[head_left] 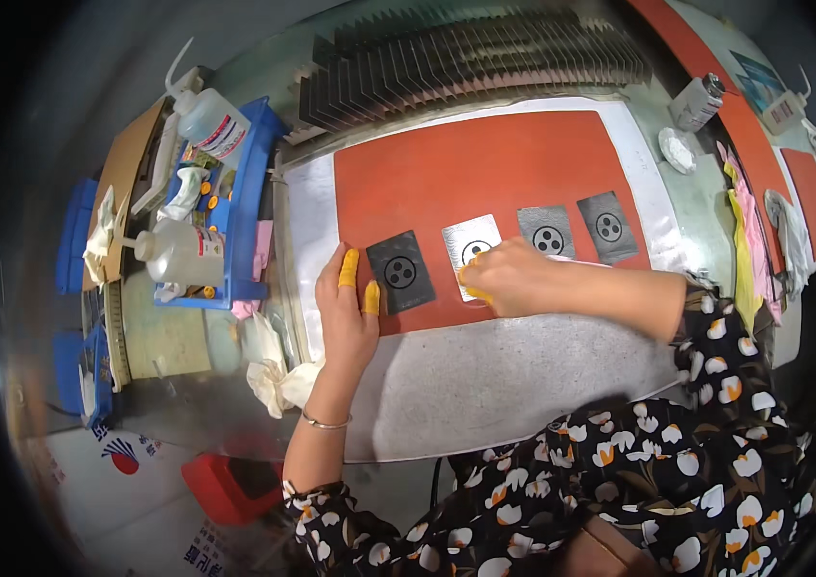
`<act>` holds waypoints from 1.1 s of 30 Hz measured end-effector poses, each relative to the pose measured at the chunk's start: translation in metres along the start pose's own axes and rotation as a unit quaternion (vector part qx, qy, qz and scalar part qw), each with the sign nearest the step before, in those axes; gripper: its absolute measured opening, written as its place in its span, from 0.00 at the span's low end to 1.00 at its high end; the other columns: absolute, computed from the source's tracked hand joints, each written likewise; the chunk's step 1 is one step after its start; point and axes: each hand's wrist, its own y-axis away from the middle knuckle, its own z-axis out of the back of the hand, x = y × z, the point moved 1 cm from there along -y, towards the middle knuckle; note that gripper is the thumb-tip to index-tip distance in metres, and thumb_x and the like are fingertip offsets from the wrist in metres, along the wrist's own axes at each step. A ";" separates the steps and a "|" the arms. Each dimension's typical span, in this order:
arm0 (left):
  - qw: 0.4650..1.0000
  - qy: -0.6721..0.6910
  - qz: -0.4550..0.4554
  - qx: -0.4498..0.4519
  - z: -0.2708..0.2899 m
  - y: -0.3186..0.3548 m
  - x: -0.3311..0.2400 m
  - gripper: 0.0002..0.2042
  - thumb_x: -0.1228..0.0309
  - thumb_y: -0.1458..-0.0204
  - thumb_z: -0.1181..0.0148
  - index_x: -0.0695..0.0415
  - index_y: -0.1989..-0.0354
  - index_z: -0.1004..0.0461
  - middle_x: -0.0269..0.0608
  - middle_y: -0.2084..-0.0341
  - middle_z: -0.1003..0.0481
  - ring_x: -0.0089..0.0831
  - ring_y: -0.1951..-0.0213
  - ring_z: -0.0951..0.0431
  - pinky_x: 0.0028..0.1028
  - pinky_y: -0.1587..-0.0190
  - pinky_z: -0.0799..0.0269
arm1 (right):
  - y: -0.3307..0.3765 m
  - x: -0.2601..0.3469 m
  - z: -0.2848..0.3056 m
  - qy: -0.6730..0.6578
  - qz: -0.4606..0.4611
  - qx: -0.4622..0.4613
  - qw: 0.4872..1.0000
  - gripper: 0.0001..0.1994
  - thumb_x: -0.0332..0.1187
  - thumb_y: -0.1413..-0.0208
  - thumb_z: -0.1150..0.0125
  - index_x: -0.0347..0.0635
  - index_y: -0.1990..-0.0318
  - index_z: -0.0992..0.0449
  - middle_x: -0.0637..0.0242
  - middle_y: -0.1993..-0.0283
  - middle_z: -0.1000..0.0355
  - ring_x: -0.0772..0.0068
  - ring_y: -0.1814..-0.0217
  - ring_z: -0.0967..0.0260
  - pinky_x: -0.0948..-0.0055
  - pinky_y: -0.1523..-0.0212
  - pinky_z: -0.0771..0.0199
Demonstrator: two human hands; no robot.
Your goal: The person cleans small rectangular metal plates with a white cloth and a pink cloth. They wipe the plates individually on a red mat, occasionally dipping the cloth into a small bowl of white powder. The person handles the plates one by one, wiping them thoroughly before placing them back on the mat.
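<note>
Our left hand [348,313] is at the orange mat's [475,159] near-left corner, fingers extended, slightly apart, pointing away from us. Our right hand [502,277] is over the mat's near half, fingers bent, grip partly hidden. Our right forearm [610,298] crosses its near edge.

At the left of the frame I see a blue plastic tray [247,226], a translucent squeeze bottle [211,123] with a thin bent spout and a translucent pump bottle [175,252] below it. A crumpled off-white cloth [276,387] lies left of centre. At the lower left I see a red plastic object [219,489]; at the upper right, a pale bottle with a dark cap [694,104]; at the right, a long yellow cloth [743,260].
</note>
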 end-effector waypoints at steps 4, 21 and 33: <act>1.000 -0.017 0.015 -0.008 -0.003 0.001 0.000 0.19 0.80 0.51 0.53 0.68 0.48 0.40 0.51 0.46 0.41 0.46 0.46 0.41 0.36 0.43 0.46 | 0.004 -0.008 0.004 -0.011 0.039 -0.013 0.999 0.06 0.25 0.65 0.43 0.37 0.74 0.29 0.58 0.80 0.31 0.55 0.75 0.30 0.60 0.76 0.33; 0.997 -0.032 -0.034 -0.058 -0.005 -0.001 -0.001 0.16 0.82 0.57 0.47 0.73 0.58 0.37 0.60 0.49 0.40 0.52 0.54 0.37 0.42 0.50 0.42 | -0.022 0.001 0.009 0.008 -0.018 0.004 1.000 0.07 0.24 0.60 0.46 0.35 0.69 0.29 0.53 0.70 0.28 0.52 0.68 0.30 0.58 0.68 0.32; 0.996 -0.020 -0.053 -0.062 -0.010 0.005 0.012 0.05 0.84 0.58 0.51 0.72 0.73 0.38 0.64 0.49 0.40 0.53 0.59 0.36 0.44 0.53 0.41 | -0.037 -0.027 0.025 0.044 -0.034 -0.001 0.998 0.07 0.27 0.59 0.46 0.37 0.69 0.27 0.51 0.75 0.29 0.51 0.72 0.30 0.55 0.71 0.32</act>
